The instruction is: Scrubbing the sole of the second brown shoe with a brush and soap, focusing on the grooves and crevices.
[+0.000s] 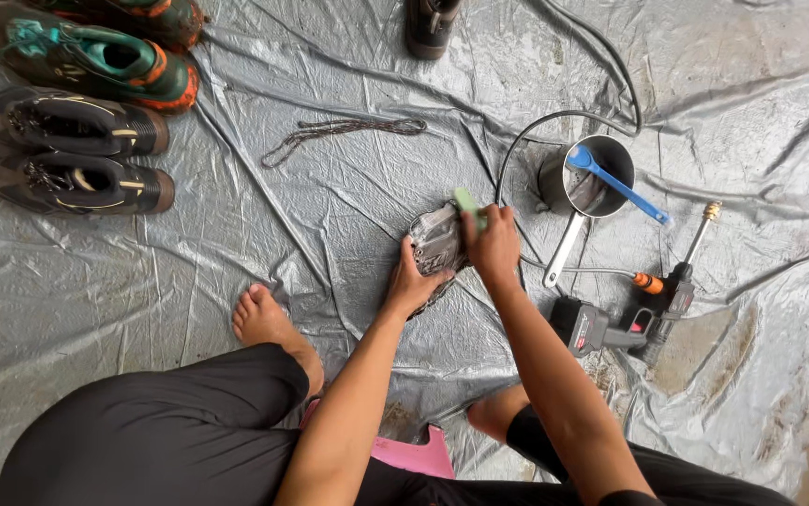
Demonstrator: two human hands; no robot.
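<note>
My left hand (411,281) grips a grey, muddy shoe (434,240) from the near side and holds it above the grey tarp (329,281). My right hand (494,245) is closed on a light green brush (468,204) and presses it against the top of the shoe. My bare left foot (269,323) rests flat on the tarp to the left of my hands. My knees in black trousers fill the bottom of the view.
A metal saucepan (584,178) holding a blue brush (615,183) stands right of the shoe. A cordless spray gun (629,323) with a hose lies at right. Three shoes (76,122) line up at top left. A loose lace (339,131) lies at top centre.
</note>
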